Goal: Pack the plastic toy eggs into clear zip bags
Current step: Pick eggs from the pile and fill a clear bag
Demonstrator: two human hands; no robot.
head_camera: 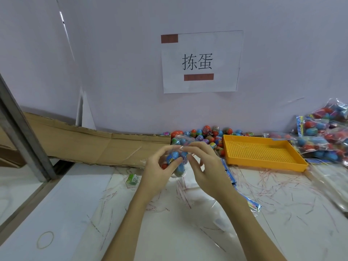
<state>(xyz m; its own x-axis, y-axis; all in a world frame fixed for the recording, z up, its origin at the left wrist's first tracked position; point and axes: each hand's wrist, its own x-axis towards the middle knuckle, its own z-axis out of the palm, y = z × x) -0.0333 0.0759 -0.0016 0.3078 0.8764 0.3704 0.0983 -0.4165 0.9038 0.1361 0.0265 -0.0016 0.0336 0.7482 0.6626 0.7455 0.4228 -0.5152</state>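
Note:
A clear zip bag [178, 159] with blue, red and green toy eggs inside hangs between my two hands above the table's middle. My left hand [160, 166] grips the bag from the left, fingers curled round the eggs. My right hand [203, 164] pinches the bag's top edge from the right. A heap of loose toy eggs [209, 136] lies against the back wall behind the hands. One green egg [133, 179] lies alone on the table to the left.
An orange perforated tray [263, 153] stands right of the hands. Filled bags of eggs [323, 136] pile up at the far right. Blue printed card strips [244, 196] and thin plastic slivers litter the table. A rubber band [45, 240] lies front left. Cardboard [90, 142] lines the back left.

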